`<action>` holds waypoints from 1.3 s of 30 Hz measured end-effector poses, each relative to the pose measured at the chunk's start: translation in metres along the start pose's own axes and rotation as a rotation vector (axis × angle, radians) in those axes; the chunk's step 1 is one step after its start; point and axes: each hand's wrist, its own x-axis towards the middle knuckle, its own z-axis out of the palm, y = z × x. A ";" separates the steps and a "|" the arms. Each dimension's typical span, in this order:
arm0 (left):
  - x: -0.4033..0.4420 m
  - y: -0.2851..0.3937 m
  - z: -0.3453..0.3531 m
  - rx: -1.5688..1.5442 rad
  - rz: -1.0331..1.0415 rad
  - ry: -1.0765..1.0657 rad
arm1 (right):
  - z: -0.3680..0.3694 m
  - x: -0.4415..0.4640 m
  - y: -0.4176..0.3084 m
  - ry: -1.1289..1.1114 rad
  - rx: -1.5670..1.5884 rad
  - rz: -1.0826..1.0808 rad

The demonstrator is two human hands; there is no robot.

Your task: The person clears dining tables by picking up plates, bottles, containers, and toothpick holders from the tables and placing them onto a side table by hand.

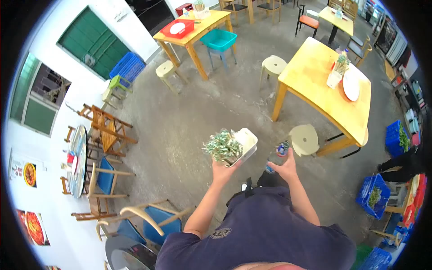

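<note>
My left hand (223, 172) is closed round a white plastic holder (247, 140) with a bunch of thin green-and-white sticks (222, 146) standing in it. They look like wrapped chopsticks. In my right hand (286, 166) is a clear bottle (274, 160) with blue markings; it is tilted, and my fingers hide part of it. Both hands are held up in front of my body, over the floor. A pale round stool (304, 138) is close beyond my right hand.
A yellow table (310, 74) at the right bears a white plate (350, 83) and another holder (334, 79). Another table (211, 19) stands at the back with a red tray (177, 29). Wooden chairs (108, 130) line the left; blue crates (373, 195) are at the right.
</note>
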 end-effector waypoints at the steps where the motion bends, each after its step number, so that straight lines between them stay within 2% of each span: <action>1: 0.028 0.009 0.006 -0.033 0.020 -0.022 | 0.003 0.020 0.002 0.037 0.009 0.035; 2: 0.053 0.021 0.012 0.003 -0.009 -0.064 | 0.008 0.043 0.014 0.059 0.012 0.052; 5: 0.120 -0.014 0.038 -0.072 0.022 -0.083 | 0.019 0.111 0.040 0.150 -0.014 0.092; 6: 0.139 -0.010 0.042 -0.043 -0.042 -0.144 | 0.016 0.134 0.025 0.129 -0.009 0.103; 9: 0.189 -0.025 0.050 0.015 -0.075 -0.114 | 0.020 0.212 0.013 0.010 0.116 0.144; 13: 0.287 -0.025 0.040 0.182 -0.255 -0.095 | 0.052 0.344 -0.008 0.019 0.076 -0.013; 14: 0.309 -0.016 0.040 0.070 -0.167 -0.032 | 0.063 0.374 -0.012 -0.009 0.056 -0.009; 17: 0.387 -0.034 0.026 0.175 -0.205 0.055 | 0.099 0.455 -0.057 -0.002 0.021 -0.207; 20: 0.449 -0.054 0.026 0.007 -0.187 0.212 | 0.134 0.518 -0.091 -0.166 0.141 -0.242; 22: 0.482 -0.064 0.029 -0.022 -0.268 0.266 | 0.153 0.547 -0.103 -0.312 0.168 -0.273; 24: 0.522 -0.075 0.031 -0.088 -0.341 0.287 | 0.189 0.576 -0.095 -0.334 0.285 -0.258; 27: 0.594 -0.094 0.036 -0.184 -0.264 0.231 | 0.225 0.632 -0.098 -0.356 0.347 -0.167; 29: 0.650 -0.120 0.041 -0.056 -0.185 0.249 | 0.236 0.671 -0.106 -0.378 0.360 -0.043; 30: 0.682 -0.127 0.041 0.009 -0.148 0.253 | 0.238 0.698 -0.120 -0.355 0.334 -0.008; 33: 0.808 -0.094 0.039 -0.005 -0.159 0.103 | 0.255 0.779 -0.141 -0.146 0.175 -0.096; 35: 0.887 -0.108 0.044 -0.139 -0.090 0.017 | 0.259 0.829 -0.159 -0.078 0.176 -0.187; 36: 0.925 -0.091 0.046 -0.055 -0.052 0.030 | 0.266 0.850 -0.167 -0.042 0.194 -0.219; 37: 0.957 -0.076 0.050 0.036 -0.019 0.034 | 0.267 0.869 -0.183 -0.029 0.223 -0.154; 39: 1.016 -0.077 0.065 -0.073 -0.004 0.060 | 0.274 0.907 -0.195 0.009 0.201 -0.070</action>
